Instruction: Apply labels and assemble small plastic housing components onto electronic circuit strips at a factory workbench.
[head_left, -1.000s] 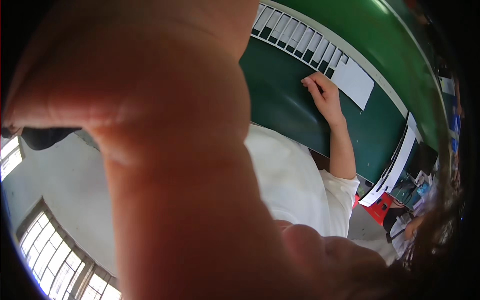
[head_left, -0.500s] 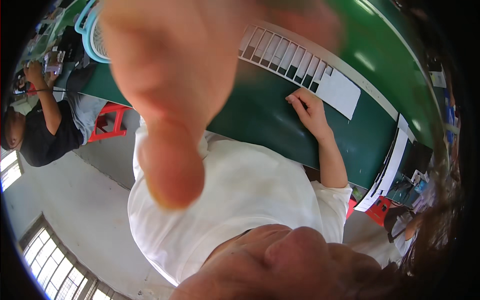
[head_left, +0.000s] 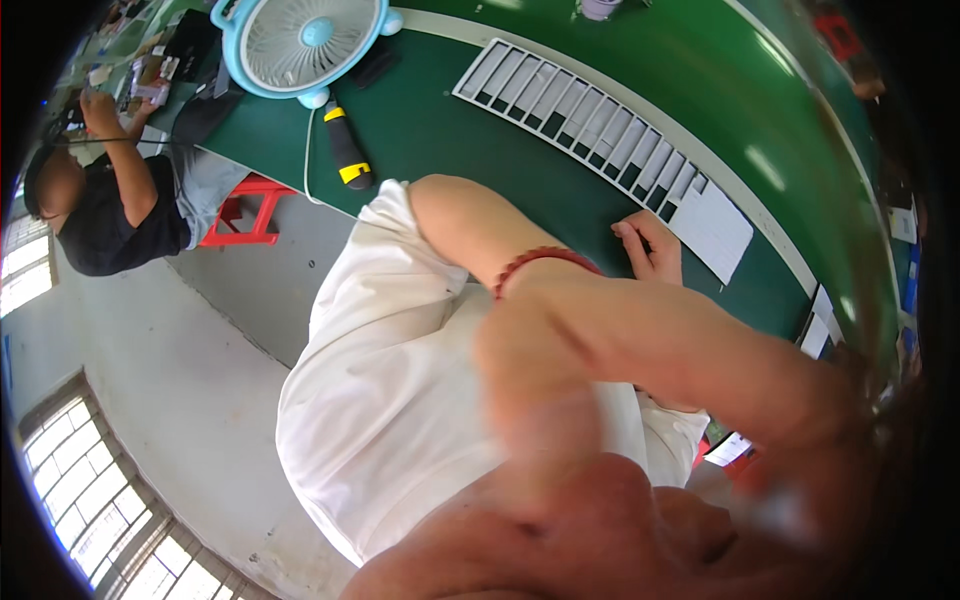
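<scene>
My left hand [head_left: 600,320] is raised close to the camera, with a red beaded bracelet [head_left: 545,258] on its wrist. Its thumb points down, well apart from the fingers, which stretch to the right; their tips are blurred and dark. Nothing shows in it. My right hand [head_left: 655,245] rests on the dark green table [head_left: 430,120], its fingers loosely curled with nothing visible in them. Just beyond it lies a long white slotted frame [head_left: 570,112] with pale strips in its slots. A white card [head_left: 712,232] covers the frame's right end.
At the far left stands a light-blue fan [head_left: 316,34]. A black and yellow handled tool [head_left: 346,148] lies near the table edge beside a white cable [head_left: 308,160]. Further left, a person in black [head_left: 120,215] sits on a red stool [head_left: 245,208]. A lilac pot [head_left: 600,8] is at the top.
My left hand has swung right and down from in front of the camera, uncovering the fan and the handled tool. The view has shifted slightly; my right hand stays by the frame.
</scene>
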